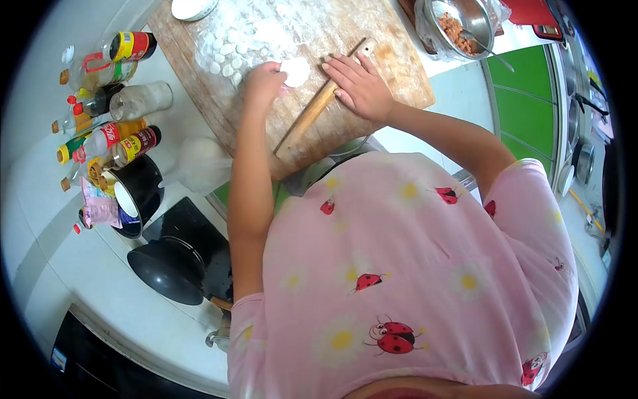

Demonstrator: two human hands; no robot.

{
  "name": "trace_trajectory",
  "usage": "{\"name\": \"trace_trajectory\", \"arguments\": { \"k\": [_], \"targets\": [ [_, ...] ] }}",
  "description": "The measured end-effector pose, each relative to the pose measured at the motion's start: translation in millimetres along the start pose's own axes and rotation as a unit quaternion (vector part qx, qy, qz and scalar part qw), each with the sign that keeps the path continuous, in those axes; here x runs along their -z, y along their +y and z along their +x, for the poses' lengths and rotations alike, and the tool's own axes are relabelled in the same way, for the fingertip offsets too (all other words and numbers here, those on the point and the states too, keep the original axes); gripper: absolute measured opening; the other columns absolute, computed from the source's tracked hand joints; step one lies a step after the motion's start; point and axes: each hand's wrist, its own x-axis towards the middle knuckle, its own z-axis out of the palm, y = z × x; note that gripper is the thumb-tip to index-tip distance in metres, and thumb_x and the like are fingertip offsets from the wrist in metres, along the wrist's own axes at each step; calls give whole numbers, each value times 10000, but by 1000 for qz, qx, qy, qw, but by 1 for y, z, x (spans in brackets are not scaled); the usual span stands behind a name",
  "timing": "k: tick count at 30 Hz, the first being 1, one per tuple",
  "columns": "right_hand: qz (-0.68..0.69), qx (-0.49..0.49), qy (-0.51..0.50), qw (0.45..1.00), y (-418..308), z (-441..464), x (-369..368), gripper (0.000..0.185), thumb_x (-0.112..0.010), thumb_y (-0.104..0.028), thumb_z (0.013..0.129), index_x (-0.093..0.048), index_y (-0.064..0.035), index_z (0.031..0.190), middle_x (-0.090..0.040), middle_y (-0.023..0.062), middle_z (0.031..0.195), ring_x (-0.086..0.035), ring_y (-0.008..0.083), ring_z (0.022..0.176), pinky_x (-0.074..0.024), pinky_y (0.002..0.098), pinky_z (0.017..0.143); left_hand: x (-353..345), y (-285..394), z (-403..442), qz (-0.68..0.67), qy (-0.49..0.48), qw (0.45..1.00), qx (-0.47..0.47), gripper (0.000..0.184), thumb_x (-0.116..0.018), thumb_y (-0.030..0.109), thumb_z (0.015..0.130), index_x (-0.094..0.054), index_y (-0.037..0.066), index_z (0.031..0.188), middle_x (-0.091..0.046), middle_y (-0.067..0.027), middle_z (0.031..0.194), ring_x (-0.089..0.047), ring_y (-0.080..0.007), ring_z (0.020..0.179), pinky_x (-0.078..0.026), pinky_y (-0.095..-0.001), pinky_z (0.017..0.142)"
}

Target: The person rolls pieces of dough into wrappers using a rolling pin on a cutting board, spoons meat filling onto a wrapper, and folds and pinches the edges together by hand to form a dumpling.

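My left hand (pixel 266 84) pinches the edge of a round white dough wrapper (pixel 295 72) over the floured wooden board (pixel 262 136). My right hand (pixel 359 86) lies flat with its fingers stretched out on the upper part of a wooden rolling pin (pixel 312 113), which rests diagonally on the board. The wrapper is just left of the pin. Several small flattened dough pieces (pixel 228 60) lie in flour beyond my left hand.
A metal bowl (pixel 458 30) with orange-brown filling and a spoon stands at the back right. A white bowl (pixel 193 8) sits at the board's back left corner. Bottles (pixel 141 100), a black pot (pixel 146 193) and a black wok (pixel 166 269) are on the left.
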Motion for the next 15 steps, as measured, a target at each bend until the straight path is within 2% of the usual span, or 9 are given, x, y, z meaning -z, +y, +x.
{"name": "trace_trajectory", "arguments": {
  "k": [1,4,6,9,10,13,14,15],
  "targets": [
    [-10,-2,-19,1000,-1,-5,3,504,-501,-307,959,-467,-102,1419,-508,62,1420,-387,203,1382,-241,444,1146,0,0,-2,-24,-24,999,20,202,-645,127,822,-698,-38,925,-701,-106,750,-662,-164,631,-505,-303,569],
    [-14,-6,35,999,-2,56,-21,503,-497,-308,959,-468,-95,1414,-505,82,1419,-394,217,1372,-226,447,1157,-4,3,12,246,-37,967,-53,204,-647,148,861,-682,-20,970,-660,-62,769,-606,-123,669,-475,-258,635],
    [-37,-9,61,997,-5,85,-22,508,-505,-314,960,-467,-82,1411,-501,103,1419,-408,235,1355,-243,454,1153,-5,4,12,224,-6,973,-61,207,-645,151,855,-679,-21,965,-663,-61,771,-607,-127,682,-474,-264,639],
    [32,7,49,998,-4,36,-9,521,-521,-314,954,-460,-79,1415,-501,102,1418,-413,237,1350,-259,457,1150,-1,1,7,157,32,986,-45,202,-638,158,851,-681,-18,940,-666,-57,773,-604,-129,689,-469,-273,638],
    [15,-6,0,1000,-6,10,-6,536,-536,-312,946,-452,-83,1423,-502,96,1417,-408,236,1357,-264,458,1152,0,-2,5,124,45,991,-32,199,-634,160,850,-683,-17,929,-667,-55,774,-602,-129,689,-467,-275,637],
    [29,-5,-14,999,-7,3,-1,546,-537,-320,943,-447,-87,1429,-498,88,1420,-405,238,1359,-263,459,1153,-3,1,-6,69,-13,997,31,199,-638,173,848,-685,-14,901,-669,-49,775,-592,-131,674,-458,-287,625],
    [20,0,36,999,-7,21,-12,543,-534,-320,945,-448,-87,1428,-489,88,1431,-400,241,1365,-260,460,1154,-6,4,-6,145,-7,989,9,197,-638,173,849,-685,-13,897,-667,-48,775,-593,-132,674,-458,-287,629],
    [21,0,35,999,-6,46,-16,542,-529,-322,946,-449,-83,1427,-487,89,1435,-398,241,1369,-256,458,1156,-7,15,-7,220,0,975,-16,195,-637,173,850,-684,-11,893,-665,-47,775,-593,-133,675,-458,-286,634]
  ]
}}
